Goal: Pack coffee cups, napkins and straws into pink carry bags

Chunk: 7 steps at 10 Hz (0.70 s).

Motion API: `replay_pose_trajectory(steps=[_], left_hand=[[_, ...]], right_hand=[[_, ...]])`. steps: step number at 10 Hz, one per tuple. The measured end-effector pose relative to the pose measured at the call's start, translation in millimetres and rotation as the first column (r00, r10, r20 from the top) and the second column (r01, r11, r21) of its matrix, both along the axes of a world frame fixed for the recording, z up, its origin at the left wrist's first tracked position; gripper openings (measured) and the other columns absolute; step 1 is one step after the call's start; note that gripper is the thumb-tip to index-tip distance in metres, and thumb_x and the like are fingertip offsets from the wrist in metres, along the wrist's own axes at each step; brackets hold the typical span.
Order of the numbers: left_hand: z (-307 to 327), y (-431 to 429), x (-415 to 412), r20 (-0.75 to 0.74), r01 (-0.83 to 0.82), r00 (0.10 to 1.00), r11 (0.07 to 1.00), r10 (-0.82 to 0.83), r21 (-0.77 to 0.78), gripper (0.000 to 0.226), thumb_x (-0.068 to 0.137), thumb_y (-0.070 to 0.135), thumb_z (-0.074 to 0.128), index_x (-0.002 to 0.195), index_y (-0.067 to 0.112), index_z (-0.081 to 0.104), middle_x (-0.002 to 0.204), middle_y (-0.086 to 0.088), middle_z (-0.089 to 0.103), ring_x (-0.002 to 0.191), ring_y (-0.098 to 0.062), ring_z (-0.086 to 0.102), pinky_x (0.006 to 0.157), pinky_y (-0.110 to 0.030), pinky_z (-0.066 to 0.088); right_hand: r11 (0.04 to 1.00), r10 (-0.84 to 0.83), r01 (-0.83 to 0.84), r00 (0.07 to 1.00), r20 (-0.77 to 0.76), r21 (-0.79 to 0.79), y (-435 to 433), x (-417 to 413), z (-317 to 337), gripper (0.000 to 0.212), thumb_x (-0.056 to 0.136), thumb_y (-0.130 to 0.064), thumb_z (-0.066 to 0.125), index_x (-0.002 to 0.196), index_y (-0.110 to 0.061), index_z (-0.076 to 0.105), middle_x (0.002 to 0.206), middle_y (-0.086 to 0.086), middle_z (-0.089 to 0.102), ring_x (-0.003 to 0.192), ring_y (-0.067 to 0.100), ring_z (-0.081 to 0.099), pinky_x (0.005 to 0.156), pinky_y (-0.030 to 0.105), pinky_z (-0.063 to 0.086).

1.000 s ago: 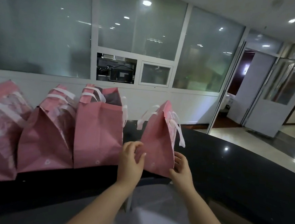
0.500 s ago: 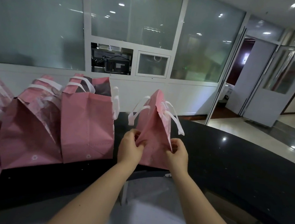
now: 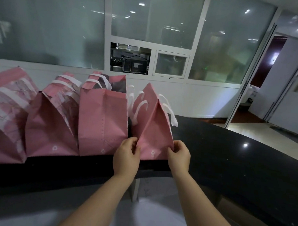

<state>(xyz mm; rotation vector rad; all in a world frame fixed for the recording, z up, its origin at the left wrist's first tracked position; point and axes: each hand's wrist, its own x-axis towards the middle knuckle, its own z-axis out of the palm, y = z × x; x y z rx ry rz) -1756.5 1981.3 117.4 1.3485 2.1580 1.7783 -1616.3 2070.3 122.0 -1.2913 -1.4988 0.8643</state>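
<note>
Several pink carry bags with white handles stand in a row on the black counter. The rightmost bag is folded shut into a peak, and I hold it by its lower corners. My left hand pinches its lower left edge. My right hand pinches the lower right corner. Just to its left stands a bag with an open top, touching it. Two more closed bags stand further left. No cups, napkins or straws show.
A glass partition wall with a small hatch runs behind the counter. An open doorway lies to the right. The counter curves away to the right. A grey lower surface lies below my arms.
The bag has slid left until it touches the open bag. Both hands went from resting beside it to pinching its lower corners.
</note>
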Motion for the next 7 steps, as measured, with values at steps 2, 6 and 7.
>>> replay_pose_trajectory(steps=[2, 6, 7], left_hand=[[10.6, -4.9, -25.4, -0.034, -0.128, 0.991, 0.99, 0.126, -0.058, 0.008, 0.083, 0.02, 0.074, 0.085, 0.02, 0.066, 0.079, 0.008, 0.064, 0.072, -0.015, 0.062, 0.064, -0.033, 0.051], [41.6, -32.6, -47.1, -0.371, -0.048, 0.929, 0.991, -0.002, -0.125, 0.019, 0.084, 0.026, 0.068, 0.102, 0.026, 0.061, 0.098, 0.009, 0.065, 0.084, -0.017, 0.062, 0.066, -0.035, 0.053], [89.3, -49.5, -68.2, -0.564, -0.063, 0.825, 0.998, 0.046, -0.009, 0.023, 0.081, 0.02, 0.069, 0.103, 0.024, 0.064, 0.099, 0.004, 0.065, 0.093, -0.023, 0.06, 0.078, -0.035, 0.043]], right_hand=[[1.0, 0.019, -0.019, 1.0, 0.005, 0.006, 2.5, -21.4, -1.7, 0.017, 0.082, -0.012, 0.06, 0.076, -0.027, 0.06, 0.074, -0.008, 0.064, 0.073, 0.013, 0.063, 0.064, 0.034, 0.055], [0.955, 0.034, -0.035, 0.999, 0.006, 0.294, -21.6, -36.7, 33.2, 0.032, 0.084, -0.016, 0.068, 0.095, -0.042, 0.053, 0.101, -0.022, 0.054, 0.097, 0.004, 0.055, 0.078, 0.024, 0.05], [0.859, 0.059, -0.114, 0.99, 0.125, 0.499, -43.6, -49.3, 83.2, 0.028, 0.085, -0.013, 0.066, 0.096, -0.038, 0.057, 0.107, -0.017, 0.051, 0.109, 0.011, 0.049, 0.087, 0.026, 0.048]])
